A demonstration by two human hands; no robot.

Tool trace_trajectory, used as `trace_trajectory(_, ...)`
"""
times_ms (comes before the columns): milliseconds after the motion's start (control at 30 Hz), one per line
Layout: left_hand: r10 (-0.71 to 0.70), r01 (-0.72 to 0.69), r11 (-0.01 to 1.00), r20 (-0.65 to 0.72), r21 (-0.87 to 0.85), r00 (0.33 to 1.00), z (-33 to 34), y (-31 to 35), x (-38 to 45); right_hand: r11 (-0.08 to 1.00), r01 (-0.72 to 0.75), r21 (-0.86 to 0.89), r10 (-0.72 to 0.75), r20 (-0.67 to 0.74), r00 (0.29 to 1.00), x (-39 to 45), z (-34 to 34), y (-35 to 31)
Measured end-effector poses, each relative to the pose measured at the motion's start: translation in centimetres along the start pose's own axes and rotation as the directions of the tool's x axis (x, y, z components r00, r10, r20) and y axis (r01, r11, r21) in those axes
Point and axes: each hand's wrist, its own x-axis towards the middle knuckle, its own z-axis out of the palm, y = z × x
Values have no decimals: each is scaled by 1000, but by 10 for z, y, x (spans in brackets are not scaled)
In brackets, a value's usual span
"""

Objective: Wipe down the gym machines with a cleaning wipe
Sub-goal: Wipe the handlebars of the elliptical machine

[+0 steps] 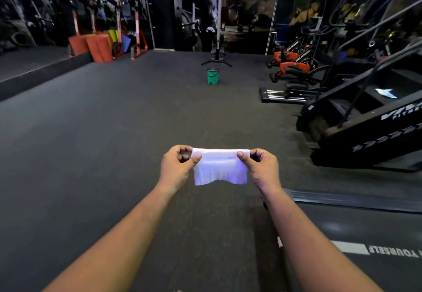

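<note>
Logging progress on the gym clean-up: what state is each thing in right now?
White cleaning wipe: folded over along its top edge, stretched between both hands, off every machine.
Left hand: pinching the wipe's left corner.
Right hand: pinching the right corner.
Green plastic bucket: upright on the floor.
Black stair-climber machine: untouched, a crumpled white wipe lying on a step.

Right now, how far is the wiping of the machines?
Nothing looks wiped yet. In hand: the left hand and right hand each pinch a top corner of the white wipe, stretched over the floor, touching no machine. Left: the stair machine, the treadmill and the bikes.
</note>
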Motion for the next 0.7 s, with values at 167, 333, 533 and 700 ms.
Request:
trace_trajectory(167,120,-140,904,75,403,990,10,-15,116,994,58,-93,-68,-103,992,101,38,12)
trace_trajectory(333,197,-222,888,103,403,975,27,-16,235,998,54,-25,-56,-89,994,199,72,8)
trace_trajectory(533,60,-71,997,278,32,959,75,-11,347,998,55,-1,-55,-76,996,310,79,19)
trace_trajectory(700,10,11,999,387,-50,922,145,-13,442,896,103,-431,-81,69,994,418,59,63)
